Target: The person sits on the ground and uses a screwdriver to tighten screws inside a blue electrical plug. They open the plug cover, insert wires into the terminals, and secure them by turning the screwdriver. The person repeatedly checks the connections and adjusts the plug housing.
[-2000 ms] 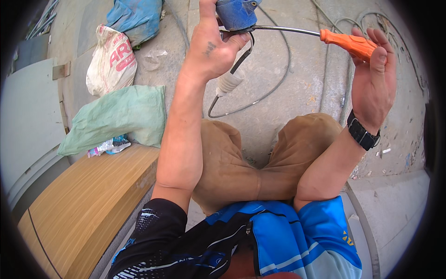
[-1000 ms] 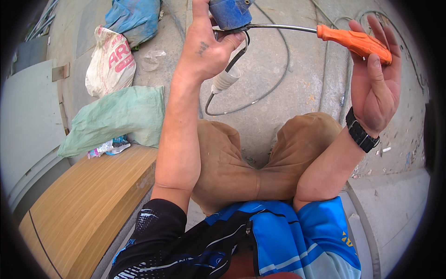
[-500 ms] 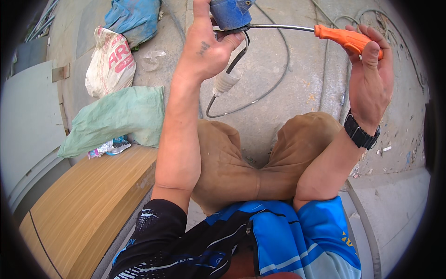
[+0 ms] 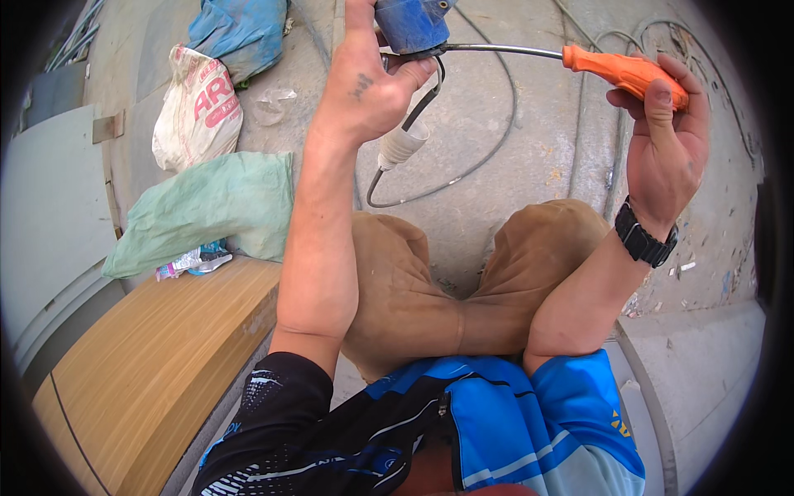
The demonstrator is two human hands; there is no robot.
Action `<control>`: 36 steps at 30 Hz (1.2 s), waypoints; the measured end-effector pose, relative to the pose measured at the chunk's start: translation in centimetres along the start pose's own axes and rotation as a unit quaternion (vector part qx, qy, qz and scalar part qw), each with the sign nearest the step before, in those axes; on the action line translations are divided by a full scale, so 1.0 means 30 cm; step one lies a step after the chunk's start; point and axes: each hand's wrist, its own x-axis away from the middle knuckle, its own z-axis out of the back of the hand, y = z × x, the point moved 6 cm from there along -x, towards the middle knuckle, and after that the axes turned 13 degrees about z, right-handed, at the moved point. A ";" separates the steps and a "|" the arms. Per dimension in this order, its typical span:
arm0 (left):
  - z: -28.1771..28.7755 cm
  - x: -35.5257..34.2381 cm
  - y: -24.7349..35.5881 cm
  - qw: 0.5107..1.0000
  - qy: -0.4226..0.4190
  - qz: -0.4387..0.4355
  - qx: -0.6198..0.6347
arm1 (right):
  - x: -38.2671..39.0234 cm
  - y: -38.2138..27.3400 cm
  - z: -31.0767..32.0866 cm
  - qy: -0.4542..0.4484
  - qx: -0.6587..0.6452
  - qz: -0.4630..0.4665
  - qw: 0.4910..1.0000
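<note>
At the top middle, my left hand (image 4: 364, 91) is closed around a blue plastic housing (image 4: 411, 31), cut off partly by the upper edge. A black cable (image 4: 423, 107) comes out of its underside, with a white ribbed sleeve (image 4: 403, 147) threaded on it below my thumb. My right hand (image 4: 666, 153), a black watch on its wrist, grips the end of an orange-handled screwdriver (image 4: 624, 73) between thumb and fingers. The screwdriver's metal shaft lies level and reaches left to the housing's lower edge; its tip is hidden there.
Beyond my knees the cable loops over the concrete floor (image 4: 538, 165); more cables (image 4: 662, 25) lie at the far right. On the left are a green sack (image 4: 207, 202), a white sack (image 4: 198, 112), a blue bag (image 4: 240, 37) and a wood-grain board (image 4: 157, 355).
My right hand has moved slightly right and its fingers have shifted on the screwdriver handle. My left hand and the blue housing have stayed almost still.
</note>
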 end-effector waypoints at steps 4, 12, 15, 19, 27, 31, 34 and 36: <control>0.018 -0.009 -0.019 1.000 0.010 0.004 0.001 | 0.012 0.005 -0.014 -0.001 0.090 -0.036 0.995; 0.033 -0.004 -0.003 0.998 0.008 -0.020 -0.056 | -0.003 0.028 0.028 -0.017 0.158 -0.177 0.971; 0.036 -0.024 -0.032 0.999 0.003 -0.038 -0.032 | -0.004 -0.043 -0.008 -0.049 0.287 -0.066 0.955; 0.055 -0.022 -0.015 0.999 0.016 -0.022 -0.018 | -0.030 -0.162 -0.100 -0.177 0.370 0.226 0.884; -0.001 -0.003 -0.015 0.998 -0.059 0.015 -0.019 | -0.142 -0.213 -0.041 -0.422 0.400 0.152 0.799; -0.003 0.012 -0.007 0.996 -0.089 -0.015 0.010 | -0.104 -0.206 -0.019 -0.467 0.355 -0.012 0.810; 0.016 -0.009 -0.043 0.994 -0.095 -0.054 0.008 | -0.067 -0.282 -0.074 -0.469 0.393 0.147 0.777; 0.041 0.009 -0.004 0.953 -0.255 0.029 0.162 | -0.032 -0.327 -0.078 -0.466 0.428 0.212 0.745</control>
